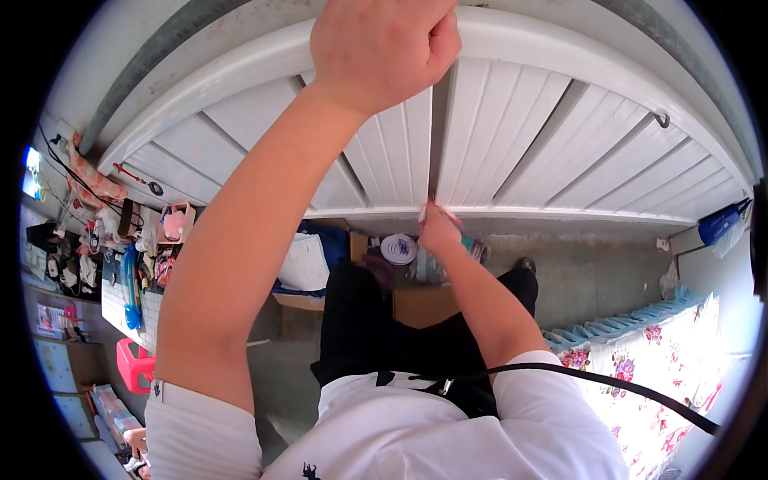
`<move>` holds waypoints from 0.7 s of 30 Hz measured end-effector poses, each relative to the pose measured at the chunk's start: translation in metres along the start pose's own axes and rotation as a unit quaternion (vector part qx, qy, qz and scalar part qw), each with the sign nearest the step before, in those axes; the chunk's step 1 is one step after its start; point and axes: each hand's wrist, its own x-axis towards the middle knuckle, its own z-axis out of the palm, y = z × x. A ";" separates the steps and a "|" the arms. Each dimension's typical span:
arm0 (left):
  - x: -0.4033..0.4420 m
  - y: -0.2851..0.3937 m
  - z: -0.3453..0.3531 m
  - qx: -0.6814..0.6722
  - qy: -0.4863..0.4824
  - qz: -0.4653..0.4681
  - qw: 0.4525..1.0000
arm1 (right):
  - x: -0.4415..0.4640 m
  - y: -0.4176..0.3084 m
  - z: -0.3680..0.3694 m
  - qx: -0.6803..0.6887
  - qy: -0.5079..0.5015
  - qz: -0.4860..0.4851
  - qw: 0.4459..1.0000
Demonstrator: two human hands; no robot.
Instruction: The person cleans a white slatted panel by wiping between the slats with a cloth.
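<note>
A white slatted panel like a headboard [504,120] stands in front of me, with a thick curved top rail [544,42]. My left hand [388,52] is closed over that rail near its middle. The fingertips are hidden behind it and past the frame's upper edge. Lower down, my right hand [440,232] is closed on a pink and white cloth [453,218], mostly covered by the fingers. The cloth lies against the panel's lower rail, at the bottom end of a gap between two slats.
Below the panel are a round white and purple object [398,249], a cardboard box [428,306] and white papers [306,262]. A cluttered table and a pink stool [134,366] stand left. A flowered cover [656,360] hangs right. A black cable [592,374] crosses my right side.
</note>
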 end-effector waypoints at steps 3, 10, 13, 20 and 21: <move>0.000 -0.001 0.001 -0.001 0.008 0.008 1.000 | 0.014 0.007 0.012 -0.007 -0.001 0.000 1.000; 0.001 -0.001 0.002 0.004 0.002 0.002 1.000 | 0.000 -0.002 -0.007 -0.046 -0.009 0.004 0.999; -0.002 0.000 0.000 0.006 -0.007 -0.001 1.000 | 0.022 0.014 0.024 -0.037 0.029 -0.015 0.999; 0.008 0.007 -0.011 0.006 -0.032 -0.023 0.999 | -0.027 -0.003 -0.004 0.001 -0.024 0.028 0.999; 0.009 0.009 -0.015 0.010 -0.042 -0.032 0.999 | -0.027 0.010 0.010 0.028 -0.006 0.001 1.000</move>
